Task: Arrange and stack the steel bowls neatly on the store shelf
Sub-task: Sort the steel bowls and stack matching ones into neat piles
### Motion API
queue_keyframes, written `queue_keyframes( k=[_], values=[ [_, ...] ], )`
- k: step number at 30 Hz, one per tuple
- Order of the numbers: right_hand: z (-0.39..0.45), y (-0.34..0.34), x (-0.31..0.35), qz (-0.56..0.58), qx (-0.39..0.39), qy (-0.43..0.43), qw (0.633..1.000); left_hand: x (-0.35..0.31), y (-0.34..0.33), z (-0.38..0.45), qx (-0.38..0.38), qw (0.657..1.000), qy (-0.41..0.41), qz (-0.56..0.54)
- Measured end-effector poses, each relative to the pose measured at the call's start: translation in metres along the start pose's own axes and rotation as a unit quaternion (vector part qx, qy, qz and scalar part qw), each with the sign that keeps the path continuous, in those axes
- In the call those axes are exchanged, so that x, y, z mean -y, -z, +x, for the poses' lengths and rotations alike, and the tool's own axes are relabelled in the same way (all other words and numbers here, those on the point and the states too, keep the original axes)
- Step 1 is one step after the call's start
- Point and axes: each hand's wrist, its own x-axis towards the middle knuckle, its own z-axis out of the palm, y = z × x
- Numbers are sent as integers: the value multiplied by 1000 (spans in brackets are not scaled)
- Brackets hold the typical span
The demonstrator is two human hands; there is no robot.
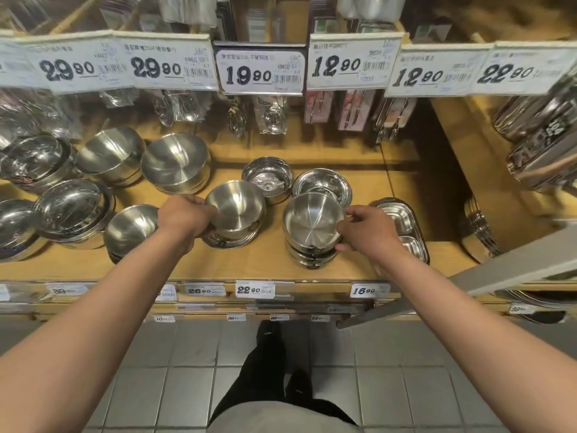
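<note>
On the wooden shelf [268, 260] stand several steel bowls. My left hand [184, 218] grips the near-left rim of a tilted steel bowl [237, 204] that sits on top of a short stack. My right hand [368, 232] pinches the right rim of the top bowl [312, 220] of another stack [307, 256] at centre right. Two smaller bowls [267, 176] [321, 182] stand just behind these. A single bowl [131, 229] sits to the left of my left wrist.
Larger bowl stacks [175, 162] [109, 154] [75, 210] fill the shelf's left side. Divided steel trays [402, 226] lie at the right. Packaged spoons hang behind under price tags [260, 68]. A grey bar [468, 282] slants across the lower right. Tiled floor lies below.
</note>
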Motion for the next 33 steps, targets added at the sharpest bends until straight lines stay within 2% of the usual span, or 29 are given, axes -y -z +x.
queue_keyframes(
  k=[8, 14, 19, 23, 27, 31, 33],
  values=[
    [2, -2, -11, -29, 5, 18, 999, -31, -4, -42, 41, 996, -73, -16],
    [0, -4, -14, 10, 2, 12, 1000, -43, -21, -66, 77, 991, -110, -20],
    [-1, -5, -15, 29, 2, -20, 999, -45, -38, -75, 109, 987, -117, 5],
    [-1, -6, -17, 34, 4, -11, 999, -45, -53, -80, 129, 984, -126, 11],
    [-2, -1, -17, -38, -26, -12, 999, -44, -64, -79, 140, 980, -138, 36],
    [-2, 4, -15, 25, -53, -20, 998, -45, -72, -73, 149, 974, -161, 55],
    [-4, 4, -10, 62, -39, -7, 997, -46, -75, -71, 147, 971, -173, 74]
  ],
)
